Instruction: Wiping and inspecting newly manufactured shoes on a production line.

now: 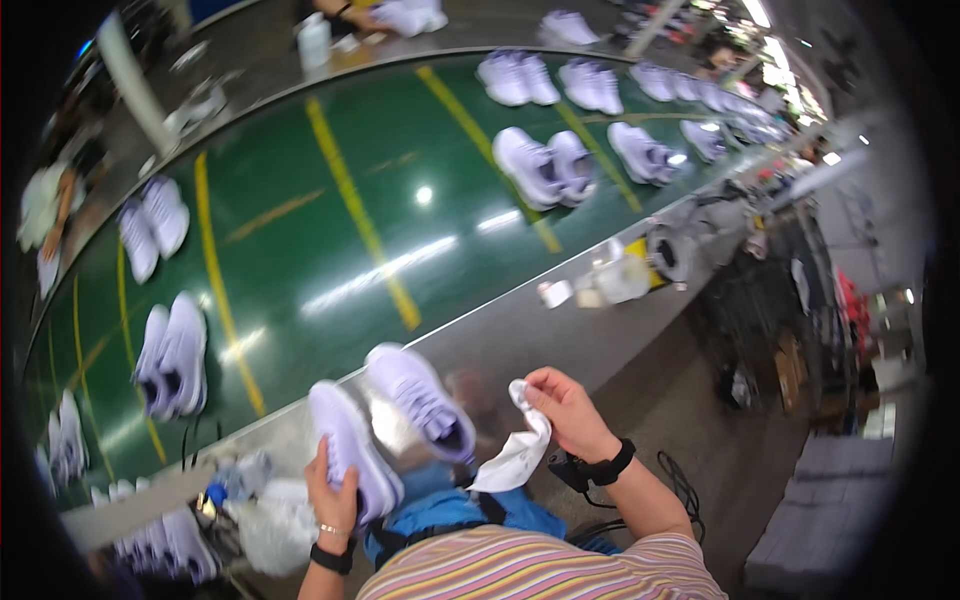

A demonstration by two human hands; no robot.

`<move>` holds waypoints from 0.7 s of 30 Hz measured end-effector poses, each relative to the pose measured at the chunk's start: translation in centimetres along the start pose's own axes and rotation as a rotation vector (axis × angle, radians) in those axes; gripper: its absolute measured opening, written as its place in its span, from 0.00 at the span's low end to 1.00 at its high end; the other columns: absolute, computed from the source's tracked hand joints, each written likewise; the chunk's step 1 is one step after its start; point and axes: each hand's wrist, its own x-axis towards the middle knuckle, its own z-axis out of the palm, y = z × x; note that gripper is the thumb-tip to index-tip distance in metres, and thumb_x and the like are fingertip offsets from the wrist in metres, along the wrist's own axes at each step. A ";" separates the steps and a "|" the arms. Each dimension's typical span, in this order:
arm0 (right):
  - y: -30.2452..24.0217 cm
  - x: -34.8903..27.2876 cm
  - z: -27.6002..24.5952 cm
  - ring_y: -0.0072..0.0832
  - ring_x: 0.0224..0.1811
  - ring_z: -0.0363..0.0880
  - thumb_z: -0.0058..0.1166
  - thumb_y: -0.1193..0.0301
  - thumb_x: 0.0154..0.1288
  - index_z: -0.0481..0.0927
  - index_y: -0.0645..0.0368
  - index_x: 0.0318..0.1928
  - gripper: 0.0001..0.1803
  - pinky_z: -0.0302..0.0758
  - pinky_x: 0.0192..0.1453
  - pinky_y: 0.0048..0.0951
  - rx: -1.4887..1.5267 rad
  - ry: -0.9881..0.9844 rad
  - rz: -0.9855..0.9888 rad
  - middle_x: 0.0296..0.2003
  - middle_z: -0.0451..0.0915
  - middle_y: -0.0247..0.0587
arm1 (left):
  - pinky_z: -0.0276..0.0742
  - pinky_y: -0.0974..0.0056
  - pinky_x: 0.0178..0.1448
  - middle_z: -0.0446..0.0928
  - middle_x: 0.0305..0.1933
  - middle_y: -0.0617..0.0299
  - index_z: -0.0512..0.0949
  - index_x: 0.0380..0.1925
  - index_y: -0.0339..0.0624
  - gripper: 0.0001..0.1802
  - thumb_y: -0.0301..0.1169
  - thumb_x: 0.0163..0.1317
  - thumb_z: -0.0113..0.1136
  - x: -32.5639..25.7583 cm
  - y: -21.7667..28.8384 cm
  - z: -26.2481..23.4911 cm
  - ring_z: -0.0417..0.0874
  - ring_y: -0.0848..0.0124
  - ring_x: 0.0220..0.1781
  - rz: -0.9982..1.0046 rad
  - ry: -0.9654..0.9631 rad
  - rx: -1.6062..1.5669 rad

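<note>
My left hand (333,492) is closed around a lavender sneaker (347,440), its toe tilted up toward the conveyor. Beside it on the metal ledge (610,340) sits a second lavender sneaker (415,392) with dark lining at its opening, touched by neither hand. To the right, my right hand (562,407) pinches the upper end of a white cloth (517,452), which hangs down over my blue apron (470,510).
Pairs of lavender sneakers (533,168) stand along a green conveyor belt (270,260) with yellow stripes. Small containers (620,277) sit on the ledge at right. Clear plastic bags (278,525) and more shoes are at lower left. Black cables (680,490) hang at right. Co-workers' hands (365,18) show across the belt.
</note>
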 end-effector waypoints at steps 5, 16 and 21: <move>-6.1 -0.7 -9.8 0.18 0.36 0.75 0.50 0.77 0.62 0.73 0.66 0.43 0.10 0.72 0.40 0.19 0.038 0.260 -0.211 0.37 0.78 0.37 | 0.64 0.55 0.58 0.61 0.53 0.41 0.61 0.61 0.49 0.39 0.31 0.44 0.60 0.6 0.4 2.9 0.68 0.49 0.53 0.100 -0.007 0.308; -13.8 9.2 -29.2 0.42 0.33 0.79 0.56 0.75 0.48 0.80 0.60 0.28 0.04 0.73 0.38 0.34 -1.074 1.036 -0.591 0.26 0.79 0.47 | 0.59 0.45 0.55 0.64 0.48 0.32 0.61 0.62 0.52 0.39 0.38 0.46 0.62 0.2 -1.3 2.3 0.65 0.41 0.49 0.180 -0.044 0.607; -14.5 13.4 -35.1 0.44 0.34 0.78 0.55 0.76 0.47 0.81 0.58 0.27 0.04 0.73 0.40 0.38 -1.232 1.076 -0.418 0.27 0.79 0.49 | 0.59 0.46 0.55 0.64 0.48 0.32 0.61 0.62 0.52 0.39 0.38 0.46 0.62 0.3 -1.0 2.2 0.65 0.41 0.48 0.201 -0.017 0.631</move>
